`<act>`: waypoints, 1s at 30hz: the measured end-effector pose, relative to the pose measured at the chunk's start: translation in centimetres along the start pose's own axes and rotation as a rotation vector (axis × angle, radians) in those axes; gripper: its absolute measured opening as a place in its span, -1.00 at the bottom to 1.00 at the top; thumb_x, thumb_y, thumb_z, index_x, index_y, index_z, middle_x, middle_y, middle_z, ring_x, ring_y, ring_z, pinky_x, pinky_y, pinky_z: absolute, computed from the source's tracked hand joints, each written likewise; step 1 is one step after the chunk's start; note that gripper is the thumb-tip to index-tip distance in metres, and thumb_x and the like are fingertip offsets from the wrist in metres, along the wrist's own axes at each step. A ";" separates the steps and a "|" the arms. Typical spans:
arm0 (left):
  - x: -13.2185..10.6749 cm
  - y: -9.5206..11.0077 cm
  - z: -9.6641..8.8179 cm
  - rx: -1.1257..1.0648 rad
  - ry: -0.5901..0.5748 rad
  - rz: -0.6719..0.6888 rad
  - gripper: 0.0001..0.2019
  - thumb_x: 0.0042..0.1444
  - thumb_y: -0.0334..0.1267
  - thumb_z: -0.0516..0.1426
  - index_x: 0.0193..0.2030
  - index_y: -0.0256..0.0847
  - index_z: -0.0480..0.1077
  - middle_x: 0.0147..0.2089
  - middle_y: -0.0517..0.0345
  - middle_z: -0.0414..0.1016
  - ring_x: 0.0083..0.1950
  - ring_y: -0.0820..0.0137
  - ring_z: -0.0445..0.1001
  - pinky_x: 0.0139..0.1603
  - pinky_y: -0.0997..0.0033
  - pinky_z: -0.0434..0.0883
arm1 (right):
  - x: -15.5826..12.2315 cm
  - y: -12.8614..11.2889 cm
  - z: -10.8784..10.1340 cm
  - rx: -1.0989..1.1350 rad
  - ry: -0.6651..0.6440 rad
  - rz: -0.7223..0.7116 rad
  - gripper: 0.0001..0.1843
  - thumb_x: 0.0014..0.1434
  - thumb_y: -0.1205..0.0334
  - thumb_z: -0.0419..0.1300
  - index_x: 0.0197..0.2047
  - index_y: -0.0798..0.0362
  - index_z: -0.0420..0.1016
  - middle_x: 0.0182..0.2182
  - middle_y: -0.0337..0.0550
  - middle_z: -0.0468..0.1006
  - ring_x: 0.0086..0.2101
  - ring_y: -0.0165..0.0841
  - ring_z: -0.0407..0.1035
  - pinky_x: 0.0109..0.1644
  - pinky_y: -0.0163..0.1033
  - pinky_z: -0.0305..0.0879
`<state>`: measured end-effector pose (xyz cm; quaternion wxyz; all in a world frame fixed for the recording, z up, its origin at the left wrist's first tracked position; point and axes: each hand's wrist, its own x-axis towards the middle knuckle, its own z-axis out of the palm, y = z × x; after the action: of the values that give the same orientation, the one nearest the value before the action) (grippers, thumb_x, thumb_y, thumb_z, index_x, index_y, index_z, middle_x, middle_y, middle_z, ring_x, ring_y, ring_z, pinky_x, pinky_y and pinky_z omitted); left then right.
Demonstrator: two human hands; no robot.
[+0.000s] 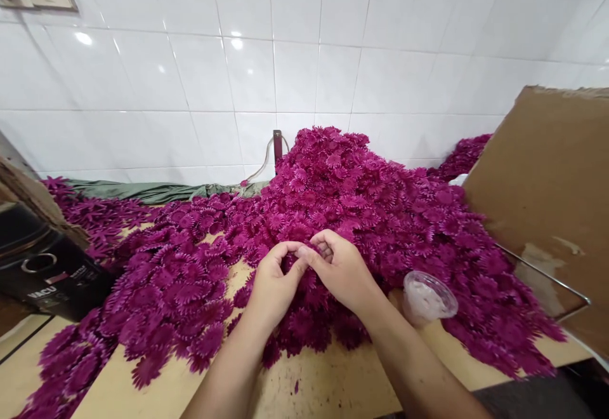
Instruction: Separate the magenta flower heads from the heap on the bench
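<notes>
1. Clock directions run from where the hands meet, with 12 towards the wall [295,57].
2. The left hand [276,273] and right hand [342,270] come together above the flowers [328,184], thumbs and forefingers bent inward, tips meeting. I cannot tell whether a flower is pinched between them.
3. The flowers, deep magenta, lie beneath the hands and spread around them: the heap peaks at 12 o'clock, with a looser layer running to 8 and another reaching 4.
4. At 3 to 4 o'clock, just beside the right forearm, sits the cup [431,295], clear and round-rimmed. White stuff lies in it; its nature is unclear.
5. At 9 o'clock, at the edge of view, stands the tub [57,279], black with pale lettering. Its inside is out of sight.
6. Between 2 and 3 o'clock leans the cardboard [547,197], with a metal rod [542,271] crossing its lower part.
7. At 10 o'clock, green cloth [137,190] runs along the wall's foot.
</notes>
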<state>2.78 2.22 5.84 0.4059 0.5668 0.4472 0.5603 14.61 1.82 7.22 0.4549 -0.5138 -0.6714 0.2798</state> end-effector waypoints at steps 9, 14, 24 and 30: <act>-1.6 0.6 -1.3 -0.422 -0.111 -0.396 -0.73 -0.15 -0.20 0.21 -0.25 -0.19 0.50 -0.39 0.19 0.45 -0.53 0.62 0.23 -0.42 0.59 0.25 | 0.8 1.4 -1.0 0.208 0.063 0.032 -0.84 -0.03 0.19 0.10 -0.44 0.10 0.40 -0.51 -0.20 0.47 -0.46 -0.39 0.31 -0.30 -0.27 0.25; -1.9 0.7 -1.3 -0.390 -0.085 -0.385 -0.77 -0.18 -0.18 0.22 -0.34 -0.21 0.52 -0.44 0.18 0.47 -0.52 0.60 0.24 -0.45 0.60 0.22 | 0.4 1.1 -1.1 0.264 0.051 0.070 -0.83 -0.03 0.16 0.12 -0.43 0.10 0.39 -0.52 -0.23 0.44 -0.47 -0.41 0.29 -0.34 -0.30 0.24; -2.0 0.6 -1.5 -0.155 -0.048 -0.110 -0.87 -0.09 -0.23 0.15 -0.44 -0.22 0.48 -0.45 0.17 0.48 -0.36 0.43 0.40 -0.26 0.48 0.32 | -1.0 -0.1 -1.0 0.219 -0.036 0.008 -0.87 0.03 0.20 0.11 -0.39 0.08 0.41 -0.44 -0.21 0.48 -0.39 -0.40 0.34 -0.25 -0.28 0.26; -2.3 0.8 -1.5 -0.115 -0.050 -0.022 -0.87 -0.07 -0.26 0.10 -0.51 -0.23 0.44 -0.48 0.17 0.45 -0.36 0.42 0.38 -0.27 0.49 0.32 | -1.5 -0.6 -0.6 0.228 -0.074 0.000 -0.87 0.03 0.20 0.12 -0.38 0.07 0.41 -0.43 -0.21 0.49 -0.36 -0.38 0.35 -0.22 -0.26 0.26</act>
<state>1.35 -0.28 6.05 0.4551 0.5512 0.4102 0.5664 15.01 0.12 7.49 0.4854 -0.4482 -0.6514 0.3731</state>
